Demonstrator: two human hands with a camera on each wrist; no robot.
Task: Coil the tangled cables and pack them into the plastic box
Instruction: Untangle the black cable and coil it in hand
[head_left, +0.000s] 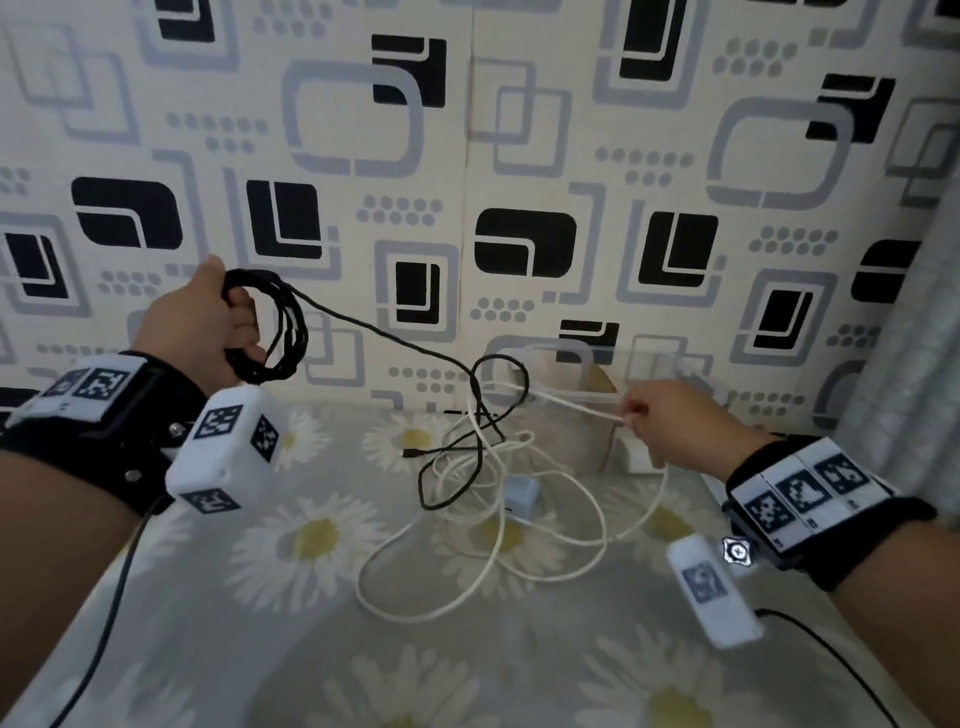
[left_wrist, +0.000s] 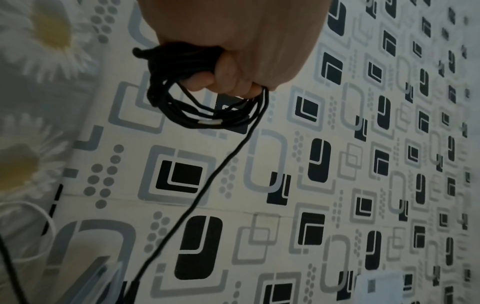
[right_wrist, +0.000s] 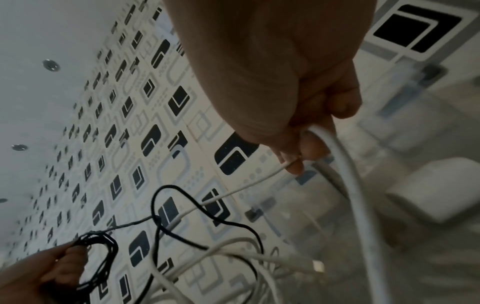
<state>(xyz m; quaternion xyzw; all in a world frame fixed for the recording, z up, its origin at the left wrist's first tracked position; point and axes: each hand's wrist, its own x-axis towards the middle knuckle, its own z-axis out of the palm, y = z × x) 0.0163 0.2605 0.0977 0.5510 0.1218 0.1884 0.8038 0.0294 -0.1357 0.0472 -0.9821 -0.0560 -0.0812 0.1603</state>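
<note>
My left hand is raised at the left and grips a coil of black cable, also seen as the black coil in the left wrist view. Its loose end runs down right into a tangle of black and white cables on the flowered cloth. My right hand pinches a white cable above the tangle; the white cable passes through its fingers. A clear plastic box stands behind the tangle by the wall.
A small pale blue charger block lies in the tangle. A white object sits to the right near the box. The patterned wall closes the back; a curtain hangs at right. The flowered cloth stretches toward me.
</note>
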